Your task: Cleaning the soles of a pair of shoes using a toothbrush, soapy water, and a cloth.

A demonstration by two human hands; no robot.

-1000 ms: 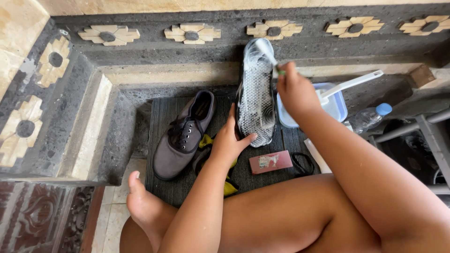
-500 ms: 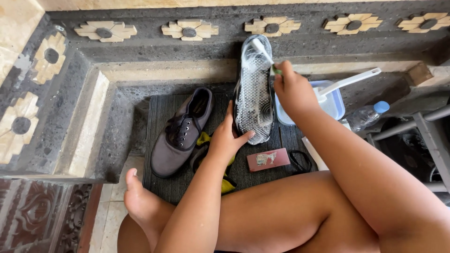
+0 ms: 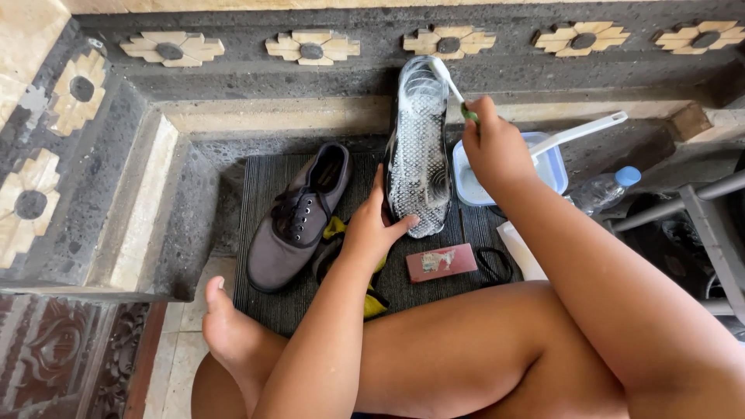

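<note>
Around toothbrush (image 3: 452, 85), right-hand fingers (image 3: 485, 132) curled tight

**Stone Step, Daylight**

A dark rough stone wall (image 3: 372, 81) carries 5 cream flower inlays (image 3: 312, 48) along the top. A pale ledge (image 3: 272, 116) runs beneath. A dark ribbed mat (image 3: 260, 194) covers the floor. Carved reddish tile (image 3: 54, 349) lies lower left. Daylight falls evenly.

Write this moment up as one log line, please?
left hand: holds soapy upturned shoe | right hand: toothbrush on sole | second shoe: on mat | tub: beside
</note>
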